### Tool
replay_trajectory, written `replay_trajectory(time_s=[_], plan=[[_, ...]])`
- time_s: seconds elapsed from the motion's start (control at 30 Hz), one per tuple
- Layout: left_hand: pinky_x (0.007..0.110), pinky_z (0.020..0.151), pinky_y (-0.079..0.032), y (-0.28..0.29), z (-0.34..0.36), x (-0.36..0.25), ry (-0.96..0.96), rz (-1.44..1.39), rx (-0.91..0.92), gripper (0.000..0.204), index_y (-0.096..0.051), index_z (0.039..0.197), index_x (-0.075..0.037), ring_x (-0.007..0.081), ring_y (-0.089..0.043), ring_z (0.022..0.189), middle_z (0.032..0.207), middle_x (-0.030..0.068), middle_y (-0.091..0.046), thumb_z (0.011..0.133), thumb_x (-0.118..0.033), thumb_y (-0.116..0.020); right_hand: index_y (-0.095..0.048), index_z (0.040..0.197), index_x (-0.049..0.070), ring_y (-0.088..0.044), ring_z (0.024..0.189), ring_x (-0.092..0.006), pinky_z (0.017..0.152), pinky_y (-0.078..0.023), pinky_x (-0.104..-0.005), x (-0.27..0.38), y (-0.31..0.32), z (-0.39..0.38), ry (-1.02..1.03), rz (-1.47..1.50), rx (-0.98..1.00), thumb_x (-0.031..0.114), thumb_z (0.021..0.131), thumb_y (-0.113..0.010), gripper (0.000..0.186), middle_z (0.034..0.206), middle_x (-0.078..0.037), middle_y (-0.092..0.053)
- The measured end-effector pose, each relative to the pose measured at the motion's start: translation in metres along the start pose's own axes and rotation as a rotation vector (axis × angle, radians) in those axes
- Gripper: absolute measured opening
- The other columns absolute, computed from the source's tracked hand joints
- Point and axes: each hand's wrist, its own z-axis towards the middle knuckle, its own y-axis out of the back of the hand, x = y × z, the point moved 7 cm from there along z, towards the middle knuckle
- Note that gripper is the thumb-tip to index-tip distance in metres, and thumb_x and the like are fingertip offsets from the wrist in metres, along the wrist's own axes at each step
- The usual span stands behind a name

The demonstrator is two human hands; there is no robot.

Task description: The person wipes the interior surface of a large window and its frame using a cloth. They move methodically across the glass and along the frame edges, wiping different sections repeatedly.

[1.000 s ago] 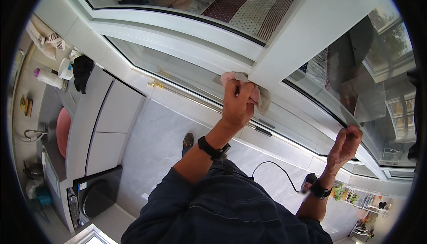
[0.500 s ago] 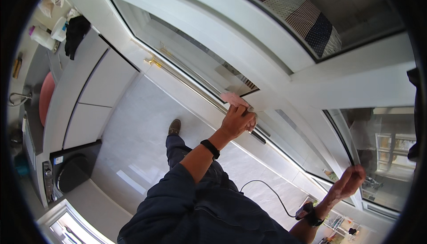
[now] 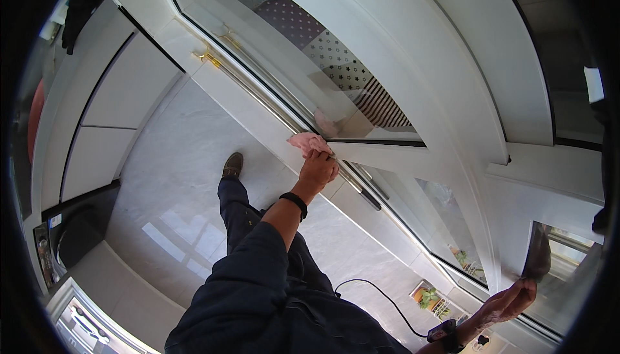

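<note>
My left hand (image 3: 318,170) is closed on a crumpled pink cloth (image 3: 309,142), held at the lower part of a white window frame (image 3: 381,152), beside the glass. The cloth's reflection shows faintly in the pane. Farther right, my right hand (image 3: 510,302) has its fingers stretched out and slightly bent, with the tips at the glass near another white frame. No held object shows in it. A long metal pole (image 3: 258,97) with a gold forked hook and a dark grip lies along the sill, passing by my left hand.
White cabinets (image 3: 110,99) stand on the left above a grey tiled floor (image 3: 174,160). A dark round-fronted appliance (image 3: 81,228) sits below them. A black cable (image 3: 387,287) runs from my clothing to my right wrist. Patterned fabric (image 3: 342,63) shows through the glass.
My left hand and the pink cloth have moved left and a little down along the window frame. My right hand has moved lower. The whole view has shifted, so the window fills more of it.
</note>
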Motion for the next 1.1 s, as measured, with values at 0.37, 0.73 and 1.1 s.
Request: replay_trajectory(time_s=[0.37,0.73,1.1], plan=[[0.039,0.071,-0.048,0.096,0.038,-0.083,-0.322,-0.264,-0.004,0.009,-0.056,0.081,-0.007,0.0263,-0.062,0.081,0.085,0.0075,-0.060,0.078,-0.007,-0.065,-0.052,0.111,-0.002,-0.046,0.093,-0.0148,0.089,-0.036,-0.0270,0.013,-0.011,-0.003,-0.050,0.045,-0.033,0.010,0.100,-0.054,0.016,0.103,-0.006,-0.050],[0.039,0.083,-0.050,0.322,0.099,-0.214,-0.667,-0.322,-0.452,0.031,-0.066,0.099,-0.005,0.0282,-0.062,0.090,0.100,0.0113,-0.061,0.069,-0.006,-0.073,-0.055,0.106,-0.001,-0.049,0.095,-0.0164,0.090,-0.038,-0.0265,0.010,-0.008,-0.005,-0.075,0.056,-0.009,0.012,0.101,-0.053,0.014,0.102,-0.008,-0.053],[0.034,0.068,-0.052,0.496,0.164,-0.113,-0.404,-0.414,-0.716,0.040,-0.071,0.107,-0.003,0.0262,-0.062,0.079,0.089,0.0121,-0.062,0.071,0.013,-0.063,-0.061,0.096,0.000,-0.056,0.084,-0.0216,0.077,-0.048,-0.0344,0.040,-0.010,0.003,-0.071,0.271,-0.145,0.019,0.100,-0.064,0.019,0.093,-0.010,-0.060]])
